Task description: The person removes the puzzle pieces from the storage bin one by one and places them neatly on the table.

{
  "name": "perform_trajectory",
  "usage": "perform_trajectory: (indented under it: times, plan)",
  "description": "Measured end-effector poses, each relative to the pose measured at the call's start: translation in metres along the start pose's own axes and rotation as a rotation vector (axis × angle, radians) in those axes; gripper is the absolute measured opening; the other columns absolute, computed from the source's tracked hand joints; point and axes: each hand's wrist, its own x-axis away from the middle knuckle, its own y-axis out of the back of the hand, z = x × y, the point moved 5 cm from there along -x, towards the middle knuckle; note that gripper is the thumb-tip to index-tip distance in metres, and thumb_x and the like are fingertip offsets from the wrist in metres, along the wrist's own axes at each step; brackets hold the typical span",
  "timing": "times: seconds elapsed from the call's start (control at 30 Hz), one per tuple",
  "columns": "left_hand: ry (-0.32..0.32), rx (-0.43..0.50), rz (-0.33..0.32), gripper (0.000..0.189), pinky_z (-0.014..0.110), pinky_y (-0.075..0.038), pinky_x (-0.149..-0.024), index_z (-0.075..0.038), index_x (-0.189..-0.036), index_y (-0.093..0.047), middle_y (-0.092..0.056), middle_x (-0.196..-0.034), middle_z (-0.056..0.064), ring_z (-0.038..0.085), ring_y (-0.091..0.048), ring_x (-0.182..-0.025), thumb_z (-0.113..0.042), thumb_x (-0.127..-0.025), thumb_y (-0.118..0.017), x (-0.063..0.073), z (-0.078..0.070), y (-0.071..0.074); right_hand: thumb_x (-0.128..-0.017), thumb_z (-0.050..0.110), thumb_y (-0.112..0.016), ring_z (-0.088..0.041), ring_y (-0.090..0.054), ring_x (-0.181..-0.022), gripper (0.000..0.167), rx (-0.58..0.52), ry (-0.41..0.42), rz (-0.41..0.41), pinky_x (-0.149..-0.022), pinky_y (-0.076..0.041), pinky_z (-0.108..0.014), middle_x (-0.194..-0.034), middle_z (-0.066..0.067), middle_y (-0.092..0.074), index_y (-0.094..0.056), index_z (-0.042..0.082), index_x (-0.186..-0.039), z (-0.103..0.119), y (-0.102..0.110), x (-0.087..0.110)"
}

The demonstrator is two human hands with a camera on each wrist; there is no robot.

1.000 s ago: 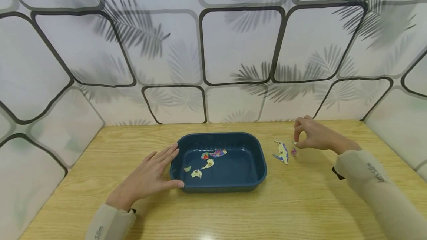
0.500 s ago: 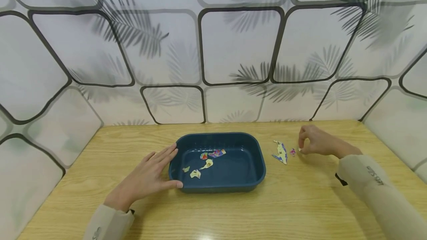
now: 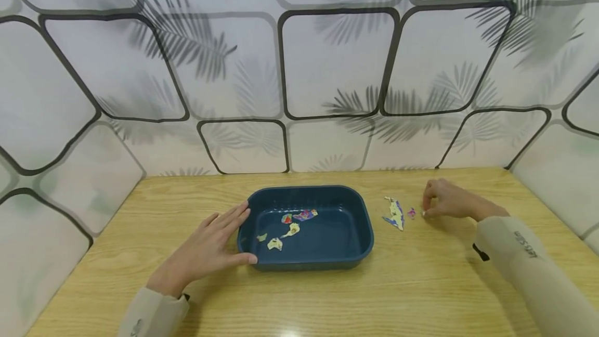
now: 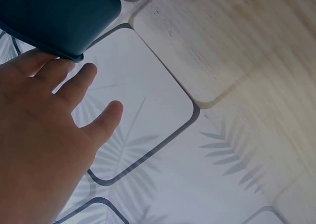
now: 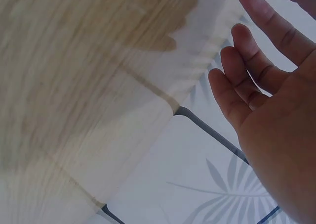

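My left hand (image 3: 206, 250) lies spread at the left end of a dark blue rectangular tray (image 3: 311, 263), fingertips on the rim and thumb at the near corner. In the left wrist view, fingers touch the edge of that tray (image 4: 74, 16). Several irregular scraps, which look like torn printed paper, lie inside it, among them a red and purple scrap (image 3: 305, 215). Over the table to the right, my right hand (image 3: 446, 201) pinches a tiny pale scrap (image 3: 424, 213) between thumb and finger. A small pink scrap (image 3: 412, 213) lies just left of those fingertips.
Between tray and right hand lies a larger cream and blue scrap (image 3: 395, 214). The wooden table (image 3: 318, 300) ends at a pale wall covering (image 3: 337, 66) with dark outlines and leaf prints. Similar panels rise at both sides.
My right hand has moved slightly right and nearer, the tiny pale scrap moving with it away from the pink one. The left hand and tray have stayed in place.
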Motion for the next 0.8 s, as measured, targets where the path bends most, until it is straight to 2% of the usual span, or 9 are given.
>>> perform_trajectory:
  times: [0.2, 0.4, 0.8]
  plan:
    - [0.004, 0.002, -0.002, 0.099, 0.068, -0.030, -0.109, 0.006, -0.151, -0.042, -0.034, -0.161, 0.018, 0.038, -0.038, -0.144, -0.069, -0.089, -0.062, 0.000, 0.000, 0.000, -0.078, 0.010, -0.076, -0.027, -0.058, -0.087, 0.007, 0.012, 0.032, -0.027, -0.077, -0.052, -0.051, -0.089, -0.002, -0.058, -0.072, 0.008, -0.082, 0.002, 0.010, -0.003]
    - [0.001, 0.004, 0.000, 0.099, 0.068, -0.030, -0.109, 0.005, -0.152, -0.041, -0.033, -0.161, 0.017, 0.038, -0.037, -0.144, -0.069, -0.089, -0.062, 0.000, 0.000, -0.001, -0.079, 0.009, -0.081, -0.033, -0.058, -0.090, 0.014, 0.014, 0.024, -0.053, -0.078, -0.051, -0.055, -0.093, -0.006, -0.058, -0.071, 0.005, -0.089, 0.010, 0.021, -0.007]
    - [0.000, -0.001, -0.009, 0.100, 0.068, -0.031, -0.109, 0.006, -0.151, -0.042, -0.034, -0.161, 0.017, 0.038, -0.038, -0.144, -0.070, -0.089, -0.061, 0.000, 0.001, -0.001, -0.082, 0.008, -0.082, -0.028, -0.054, -0.093, 0.027, 0.036, 0.070, -0.078, -0.078, -0.046, -0.050, -0.099, -0.005, -0.059, -0.071, 0.001, -0.107, 0.055, 0.041, -0.031]
